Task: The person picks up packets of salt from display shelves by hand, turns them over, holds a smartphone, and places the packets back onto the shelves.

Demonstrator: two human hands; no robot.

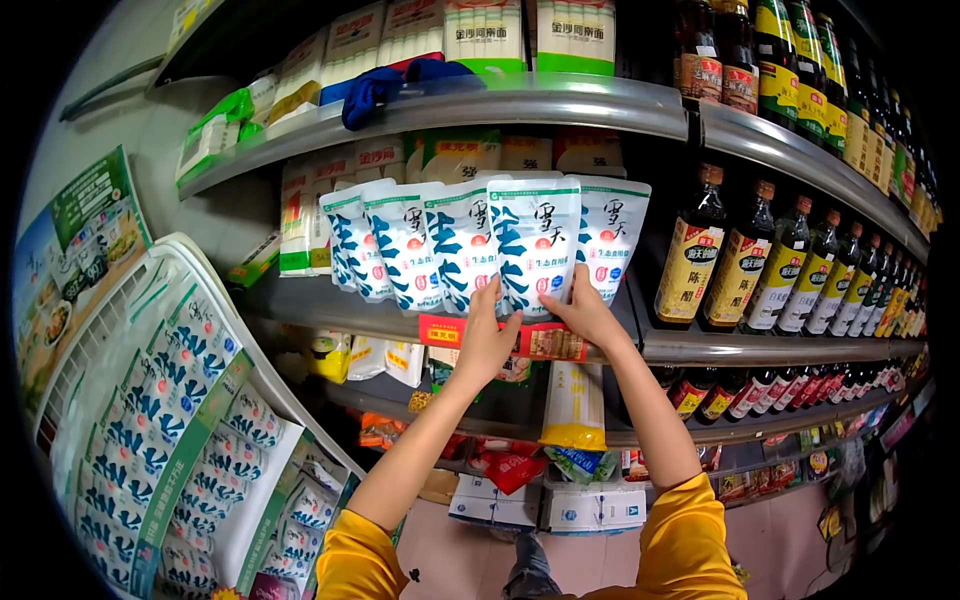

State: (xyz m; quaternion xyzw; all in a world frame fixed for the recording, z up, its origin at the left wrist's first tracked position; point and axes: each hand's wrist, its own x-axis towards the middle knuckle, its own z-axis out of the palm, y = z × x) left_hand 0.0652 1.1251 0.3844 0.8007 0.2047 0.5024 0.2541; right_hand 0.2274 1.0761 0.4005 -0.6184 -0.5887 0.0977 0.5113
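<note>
A white salt packet (535, 240) with blue lettering and a green top band stands upright at the front of a row on the middle shelf. My left hand (486, 340) grips its lower left corner, fingers at its side and thumb low in front. At the lower right corner my right hand (584, 312) is closed on the same packet, its fingertips partly hidden behind it. Several matching salt packets (400, 245) lean side by side to the left. Another salt packet (612, 225) stands just to the right, close to my right fingers.
Noodle packs (484, 40) and a dark blue cloth (400, 88) lie on the shelf above. Dark vinegar bottles (690, 260) line the shelf to the right. At left a white basket-like rack (195, 262) holds more salt packets. A red label strip (560, 343) runs along the shelf edge.
</note>
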